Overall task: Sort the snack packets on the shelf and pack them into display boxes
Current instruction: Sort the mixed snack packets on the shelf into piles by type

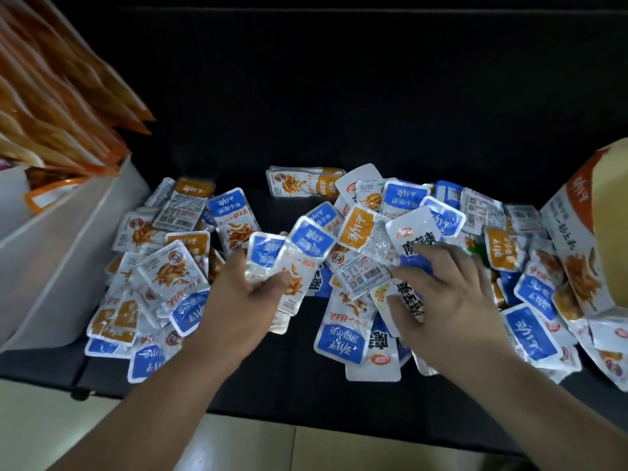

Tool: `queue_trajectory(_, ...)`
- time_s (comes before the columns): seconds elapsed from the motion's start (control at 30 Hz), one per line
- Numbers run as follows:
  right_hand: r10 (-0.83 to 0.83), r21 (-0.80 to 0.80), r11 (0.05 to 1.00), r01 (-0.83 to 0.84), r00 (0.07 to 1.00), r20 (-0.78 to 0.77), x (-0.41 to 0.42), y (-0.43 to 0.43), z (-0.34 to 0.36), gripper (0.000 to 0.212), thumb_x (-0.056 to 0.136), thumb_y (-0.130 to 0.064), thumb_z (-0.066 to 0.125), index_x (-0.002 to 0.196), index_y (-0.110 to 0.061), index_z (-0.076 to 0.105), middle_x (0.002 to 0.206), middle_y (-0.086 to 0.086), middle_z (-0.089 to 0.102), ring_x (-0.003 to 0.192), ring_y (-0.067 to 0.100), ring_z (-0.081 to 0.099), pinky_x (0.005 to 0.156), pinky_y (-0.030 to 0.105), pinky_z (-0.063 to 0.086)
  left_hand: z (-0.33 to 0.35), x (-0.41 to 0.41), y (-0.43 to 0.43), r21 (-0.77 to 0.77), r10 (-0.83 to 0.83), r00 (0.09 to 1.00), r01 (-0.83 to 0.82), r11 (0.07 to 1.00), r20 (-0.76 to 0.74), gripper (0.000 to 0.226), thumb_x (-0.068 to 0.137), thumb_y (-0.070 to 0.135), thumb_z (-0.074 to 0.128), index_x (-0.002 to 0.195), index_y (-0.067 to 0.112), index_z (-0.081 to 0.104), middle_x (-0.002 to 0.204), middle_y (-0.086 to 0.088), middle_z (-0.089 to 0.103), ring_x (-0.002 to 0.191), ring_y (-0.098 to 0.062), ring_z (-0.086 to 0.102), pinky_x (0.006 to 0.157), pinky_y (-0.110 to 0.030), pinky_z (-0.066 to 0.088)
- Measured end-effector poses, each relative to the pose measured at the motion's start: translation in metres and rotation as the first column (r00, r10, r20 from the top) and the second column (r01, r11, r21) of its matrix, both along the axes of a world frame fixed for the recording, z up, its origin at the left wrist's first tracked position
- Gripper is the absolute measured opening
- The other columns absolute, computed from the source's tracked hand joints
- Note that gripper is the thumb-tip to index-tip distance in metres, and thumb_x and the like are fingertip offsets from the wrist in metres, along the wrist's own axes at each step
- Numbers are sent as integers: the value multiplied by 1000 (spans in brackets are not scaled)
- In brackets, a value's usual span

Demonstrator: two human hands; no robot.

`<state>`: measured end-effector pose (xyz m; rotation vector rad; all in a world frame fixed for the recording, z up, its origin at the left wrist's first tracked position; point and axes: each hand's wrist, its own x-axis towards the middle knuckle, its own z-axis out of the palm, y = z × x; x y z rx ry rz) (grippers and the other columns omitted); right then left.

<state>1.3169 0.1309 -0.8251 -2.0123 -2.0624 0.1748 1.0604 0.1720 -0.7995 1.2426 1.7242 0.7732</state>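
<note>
Head view of a black shelf (306,385) with a loose heap of snack packets (370,232) spread across its front half; the rear half of the shelf is in shadow. We see silver sachets with blue or orange labels, lying face-up, face-down and overlapping at every angle, a few reaching the front edge. The left hand (234,297) is over the middle of the front half, and its grip is closed, thumb over fingers, on a fanned stack of blue-labelled packets (289,256) lifted a little above the heap. The right hand (452,300) lies to the right of it with its grip open: the fingers are spread and rest on the heap, the fingertips touching a white packet with black characters (413,237), and nothing is enclosed. At the left edge of the shelf stands a white display box (68,249), tilted, with long orange packets (61,107) standing upright in it and fanning out over its rim. At the right edge we see a printed display box (577,249) in orange and white, resting against the heap, with packets lying against its base. Pale floor tiles (51,430) show below the front edge.
</note>
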Motion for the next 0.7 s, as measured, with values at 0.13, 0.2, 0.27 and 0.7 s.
queue_trajectory(0.13, -119, 25, 992, 123, 986, -118, 7, 18, 11, 57, 82, -35, 77, 135, -21, 62, 142, 10, 47, 130, 37, 43, 83, 54, 57, 6, 0, -19, -108, 154, 968, -134, 985, 200, 20, 96, 25, 73, 113, 30, 65, 94, 12, 79, 82, -7, 77, 70, -35, 58)
queue_trajectory(0.2, -141, 41, 988, 147, 983, -116, 6, 23, 17, 61, 82, -40, 77, 136, -18, 62, 141, 13, 49, 128, 40, 43, 88, 57, 55, 8, -7, -23, -125, 178, 960, -154, 980, 218, 20, 93, 18, 75, 110, 27, 69, 93, 8, 80, 83, -12, 78, 72, -39, 61)
queue_trajectory(0.27, -35, 173, 983, 57, 991, -126, -5, 22, 24, 52, 82, -39, 76, 128, -15, 69, 131, 12, 58, 118, 39, 53, 81, 53, 58, 8, -20, -22, -79, 216, 963, -206, 975, 159, 20, 90, 14, 78, 105, 24, 71, 91, 8, 80, 82, -13, 78, 70, -37, 61)
queue_trajectory(0.7, 228, -171, 960, -221, 973, 21, -63, 13, -6, 82, 65, -62, 86, 133, -21, 64, 149, 3, 53, 140, 29, 50, 87, 54, 59, 2, -103, -13, 246, 161, 770, -6, 969, -618, 75, 85, 24, 80, 150, 23, 42, 162, -11, 35, 150, -38, 31, 117, -63, 36)
